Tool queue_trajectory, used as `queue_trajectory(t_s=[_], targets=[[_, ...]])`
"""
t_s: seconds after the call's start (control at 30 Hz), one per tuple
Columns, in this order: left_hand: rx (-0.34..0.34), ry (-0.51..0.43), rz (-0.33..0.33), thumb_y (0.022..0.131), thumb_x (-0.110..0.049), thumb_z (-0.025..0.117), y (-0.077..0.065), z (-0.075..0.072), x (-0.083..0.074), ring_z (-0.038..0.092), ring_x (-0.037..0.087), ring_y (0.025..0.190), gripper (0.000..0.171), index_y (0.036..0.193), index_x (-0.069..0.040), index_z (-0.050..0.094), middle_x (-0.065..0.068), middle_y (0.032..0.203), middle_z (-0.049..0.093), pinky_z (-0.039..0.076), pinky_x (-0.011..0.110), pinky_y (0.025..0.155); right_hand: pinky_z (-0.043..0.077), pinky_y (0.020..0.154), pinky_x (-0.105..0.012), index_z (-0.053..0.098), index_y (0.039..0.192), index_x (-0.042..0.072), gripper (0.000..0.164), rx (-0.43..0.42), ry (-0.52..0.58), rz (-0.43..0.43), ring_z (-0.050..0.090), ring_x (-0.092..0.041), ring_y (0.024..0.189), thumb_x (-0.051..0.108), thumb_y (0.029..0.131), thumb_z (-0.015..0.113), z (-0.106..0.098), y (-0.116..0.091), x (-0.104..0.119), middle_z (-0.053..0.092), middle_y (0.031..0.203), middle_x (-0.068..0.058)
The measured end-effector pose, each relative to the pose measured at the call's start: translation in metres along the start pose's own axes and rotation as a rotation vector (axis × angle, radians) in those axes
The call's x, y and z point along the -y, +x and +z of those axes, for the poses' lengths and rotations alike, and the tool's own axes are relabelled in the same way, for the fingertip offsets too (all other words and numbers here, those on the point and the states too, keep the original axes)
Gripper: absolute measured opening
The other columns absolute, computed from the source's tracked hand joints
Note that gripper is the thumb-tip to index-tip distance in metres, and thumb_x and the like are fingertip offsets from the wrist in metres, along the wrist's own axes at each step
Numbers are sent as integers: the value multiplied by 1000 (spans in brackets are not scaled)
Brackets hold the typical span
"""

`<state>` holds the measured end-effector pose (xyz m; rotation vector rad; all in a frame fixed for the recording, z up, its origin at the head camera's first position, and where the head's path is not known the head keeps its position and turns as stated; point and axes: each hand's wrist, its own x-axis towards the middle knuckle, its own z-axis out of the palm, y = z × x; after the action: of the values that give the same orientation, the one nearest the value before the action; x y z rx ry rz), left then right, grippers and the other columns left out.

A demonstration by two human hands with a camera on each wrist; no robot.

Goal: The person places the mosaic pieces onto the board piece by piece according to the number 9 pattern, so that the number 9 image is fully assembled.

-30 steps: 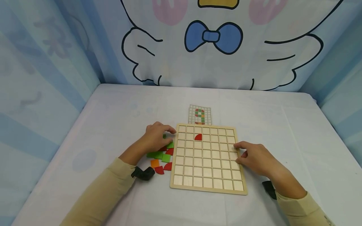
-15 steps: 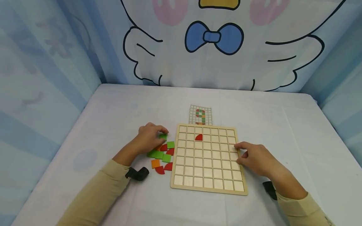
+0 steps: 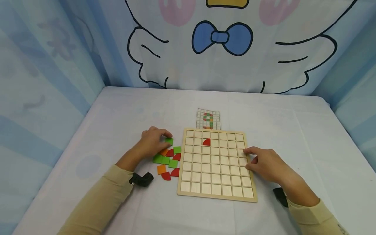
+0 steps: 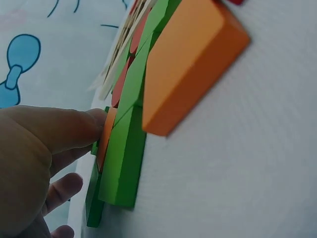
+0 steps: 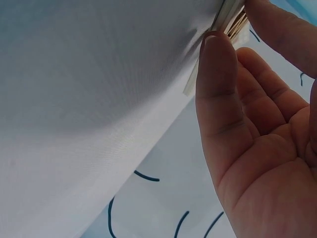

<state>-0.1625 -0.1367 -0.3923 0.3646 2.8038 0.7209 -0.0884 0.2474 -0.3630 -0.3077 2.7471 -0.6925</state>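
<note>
- L hand (image 3: 152, 142): I see it pinching green sq (image 3: 169, 141), L of board (image 3: 215, 169), near loose pcs (image 3: 165, 160).
- R hand (image 3: 264, 163): pinches board's R edge.
- Red pc (image 3: 207, 142): on board, 2nd row from far edge.
- Card (image 3: 208, 119): at board's far edge.

One left hand (image 3: 151, 141), one right hand (image 3: 266, 163), one grid board (image 3: 217, 196) of forty-nine cells (image 3: 206, 159) and one pattern card (image 3: 208, 119) are being shown. On the board one red quarter-circle (image 3: 207, 142) is being held; beside it, four loose red quarter-circles (image 3: 165, 176), two orange tiles (image 3: 161, 169) and at least five green squares (image 3: 173, 163) are being counted.
</note>
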Motion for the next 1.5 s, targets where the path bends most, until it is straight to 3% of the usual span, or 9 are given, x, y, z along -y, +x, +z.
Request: queue_trajectory(t_s=[0.6, 1.07, 1.5], targets=[[-25, -50, 4, 91, -25, 75, 2, 1, 7, 49, 28, 111, 25, 113, -13, 72, 4, 113, 66, 30, 51, 101, 45, 66, -35, 59, 131, -2, 51, -2, -3, 0, 57, -14, 74, 15, 86, 75, -1, 1, 0, 65, 85, 2], [-50, 17, 25, 89, -25, 77, -1, -1, -1, 48, 26, 110, 27, 113, -13, 73, 3, 110, 68, 30, 49, 98, 45, 66, -35, 59, 131, 0, 50, -6, -2, -1, 57, -14, 74, 15, 86, 75, -1, 1, 0, 65, 84, 2], [-35, 10, 59, 90, -28, 77, 2, -2, -13, 47, 25, 113, 28, 114, -14, 73, 3, 114, 68, 27, 51, 103, 45, 67, -35, 59, 131, 0, 50, 1, 5, 10, 56, -14, 74, 15, 86, 75, 0, 0, 0, 65, 85, 2]])
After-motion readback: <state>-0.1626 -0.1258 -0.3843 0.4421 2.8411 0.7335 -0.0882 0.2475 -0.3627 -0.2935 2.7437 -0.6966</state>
